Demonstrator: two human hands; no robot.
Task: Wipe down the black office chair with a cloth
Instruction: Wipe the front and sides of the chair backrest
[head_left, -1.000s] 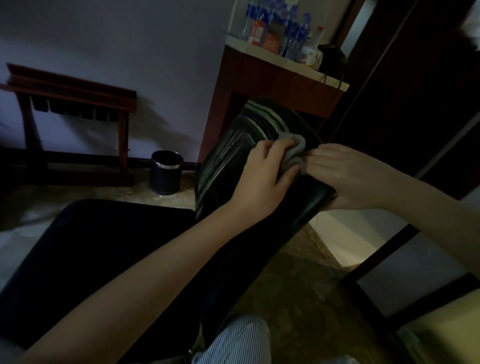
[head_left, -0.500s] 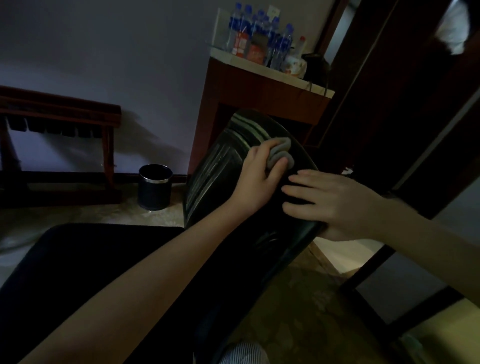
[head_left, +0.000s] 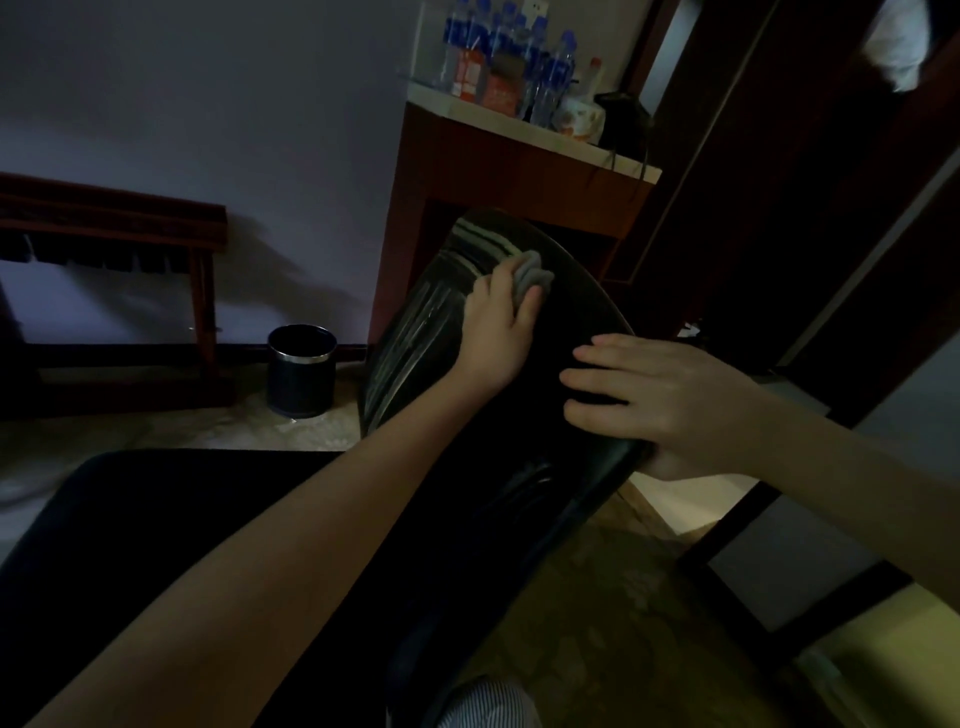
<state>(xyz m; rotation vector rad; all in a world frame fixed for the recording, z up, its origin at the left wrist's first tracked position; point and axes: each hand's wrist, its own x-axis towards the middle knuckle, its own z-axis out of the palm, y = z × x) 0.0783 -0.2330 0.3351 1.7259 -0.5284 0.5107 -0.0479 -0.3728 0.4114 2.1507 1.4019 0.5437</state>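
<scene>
Slippage was the risk: the left hand (head_left: 496, 327) bunched the cloth (head_left: 532, 273) in a curled grip near the top rim of the chair (head_left: 415, 338) back, and a stroke past that edge could run off it. The right hand (head_left: 660, 400) lay flat-fingered, steadying the back (thumb hidden). Open room lay downward; the tabletop (head_left: 519, 124) stood close behind.

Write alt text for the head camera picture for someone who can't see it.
A person's left hand presses a bunched grey cloth against the upper back of a black office chair, while the right hand rests flat near the back's edge. Behind, in a dim room, stand a small bin and a wooden table with water bottles.
</scene>
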